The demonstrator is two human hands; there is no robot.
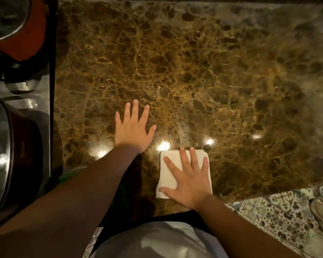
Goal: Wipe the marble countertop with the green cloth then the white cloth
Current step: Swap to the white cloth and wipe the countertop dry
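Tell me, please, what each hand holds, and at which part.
Nothing is gripped. The right hand presses flat on top of the white cloth; the left hand lies flat on the bare countertop.

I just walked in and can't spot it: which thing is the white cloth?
Find the brown marble countertop filling most of the view. Near its front edge, the right hand lies flat on a folded white cloth. It is the only pale square on the dark stone.

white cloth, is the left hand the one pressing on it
No, the right hand lies flat on the white cloth; the left hand rests on bare marble countertop.
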